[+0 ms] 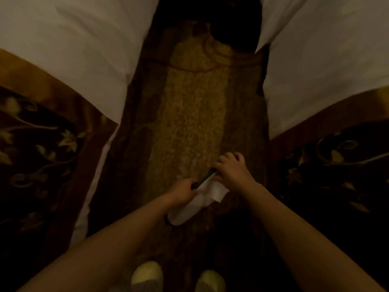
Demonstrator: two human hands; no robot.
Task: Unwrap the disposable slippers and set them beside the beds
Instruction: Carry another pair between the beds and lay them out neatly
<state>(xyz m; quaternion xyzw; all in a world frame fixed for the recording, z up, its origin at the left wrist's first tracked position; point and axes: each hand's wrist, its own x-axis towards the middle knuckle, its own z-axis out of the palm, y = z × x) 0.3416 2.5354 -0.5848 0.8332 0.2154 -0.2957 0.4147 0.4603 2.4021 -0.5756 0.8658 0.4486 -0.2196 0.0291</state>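
Note:
A white disposable slipper (189,209) with a dark sole edge hangs in the air above the carpet aisle, between two beds. My left hand (182,193) grips its near side at the dark edge. My right hand (232,171) holds its far end, fingers closed over the white upper. The light is dim, and I cannot tell whether any wrapper is on the slipper. The left bed (69,60) and the right bed (328,60) both have white sheets.
A patterned golden-brown carpet (195,114) runs between the beds. Dark floral bed runners (37,148) cross the foot of each bed. My two feet in light shoes (147,275) stand at the bottom edge.

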